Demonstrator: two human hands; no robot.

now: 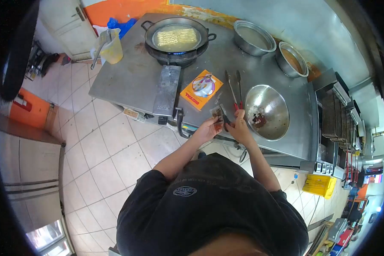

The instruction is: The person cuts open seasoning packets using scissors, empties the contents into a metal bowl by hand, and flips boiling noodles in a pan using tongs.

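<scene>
At the counter's front edge my left hand (207, 130) is closed on a small clear packet (218, 113) with dark contents. Close beside it, my right hand (240, 127) has its fingers closed around something dark near the packet, too small to name. Red-handled tongs (231, 87) lie on the counter just beyond my right hand. To the right sits a steel bowl (274, 102) with dark red bits inside. An orange box (201, 89) lies flat beyond my left hand. Noodle blocks (176, 37) lie in liquid in a wide pan (192, 22) over a lit burner.
Two metal pots, one with cloudy liquid (255, 38) and one with orange-brown liquid (291, 59), stand along the back wall. A plastic jug (112, 48) is at the left corner. A metal plate (167, 90) reaches the front edge. A yellow bin (319, 185) stands lower right.
</scene>
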